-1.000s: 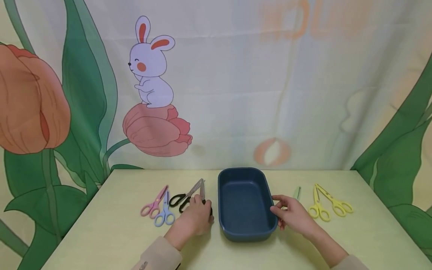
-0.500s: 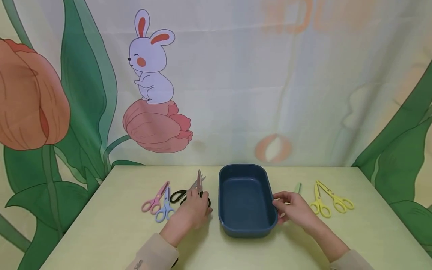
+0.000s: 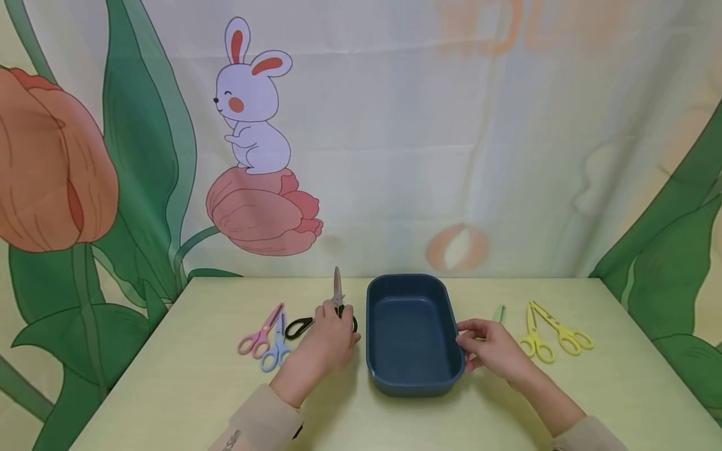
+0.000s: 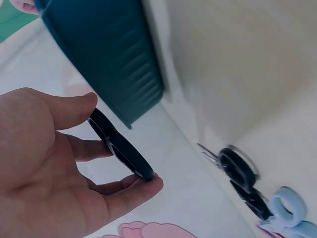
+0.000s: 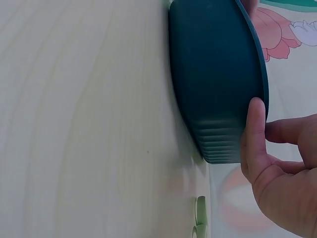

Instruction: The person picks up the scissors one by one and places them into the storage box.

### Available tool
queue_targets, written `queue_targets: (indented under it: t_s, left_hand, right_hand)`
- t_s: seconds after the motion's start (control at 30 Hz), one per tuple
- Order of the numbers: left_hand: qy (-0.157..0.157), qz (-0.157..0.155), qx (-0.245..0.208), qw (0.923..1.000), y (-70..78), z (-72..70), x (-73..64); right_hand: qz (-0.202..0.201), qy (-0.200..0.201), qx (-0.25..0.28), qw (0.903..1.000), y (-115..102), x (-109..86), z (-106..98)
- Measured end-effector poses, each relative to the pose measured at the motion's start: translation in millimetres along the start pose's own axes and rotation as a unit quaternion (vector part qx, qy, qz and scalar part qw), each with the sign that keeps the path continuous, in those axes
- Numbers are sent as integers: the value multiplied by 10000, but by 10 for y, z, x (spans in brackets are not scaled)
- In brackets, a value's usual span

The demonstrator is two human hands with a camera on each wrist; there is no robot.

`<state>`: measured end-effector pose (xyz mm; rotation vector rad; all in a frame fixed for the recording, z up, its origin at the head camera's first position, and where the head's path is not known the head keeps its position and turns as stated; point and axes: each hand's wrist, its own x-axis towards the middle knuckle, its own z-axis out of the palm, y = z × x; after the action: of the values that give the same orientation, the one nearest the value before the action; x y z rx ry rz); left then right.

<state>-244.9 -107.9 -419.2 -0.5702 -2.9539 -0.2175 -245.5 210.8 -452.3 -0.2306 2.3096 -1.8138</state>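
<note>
My left hand (image 3: 329, 332) grips a pair of black-handled scissors (image 4: 124, 146) by the handles, blade (image 3: 337, 285) pointing away from me. In the left wrist view they are raised off the table, beside the container. My right hand (image 3: 491, 351) pinches the right rim of a dark blue rectangular container (image 3: 414, 338), which stands upright with nothing in it. A second pair of black-handled scissors (image 4: 237, 168) lies left of the left hand, mostly hidden behind it in the head view. Blue scissors (image 3: 275, 351) and pink scissors (image 3: 262, 335) lie further left.
Two yellow scissors (image 3: 536, 335) lie on the right of the pale table (image 3: 169, 388), one beside the other. Green scissors (image 3: 499, 314) are partly hidden behind the right hand. A printed cloth (image 3: 383, 156) with a rabbit and tulips hangs behind the table.
My left hand has raised the black-handled scissors from the table, their blades swinging up and coming together. The right hand has stayed on the container's rim; the head view has tilted slightly.
</note>
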Motion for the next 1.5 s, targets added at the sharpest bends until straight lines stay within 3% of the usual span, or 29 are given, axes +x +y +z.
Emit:
queue_targets:
  t_s: [0.27, 0.7, 1.03, 1.5]
  left_hand:
    - [-117, 106, -14, 9999, 180, -147, 41]
    - [-696, 435, -46, 9966, 513, -166, 101]
    - [-1148, 596, 168, 9915, 753, -87, 216]
    - [-1328, 423, 778, 9872, 1068, 86, 402]
  right_hand:
    - [47, -149, 215, 9996, -17, 11, -6]
    - [30, -278, 361, 9990, -3, 21, -10]
    - [73, -244, 379, 9990, 12, 22, 0]
    - [166, -173, 234, 9994, -25, -1, 2]
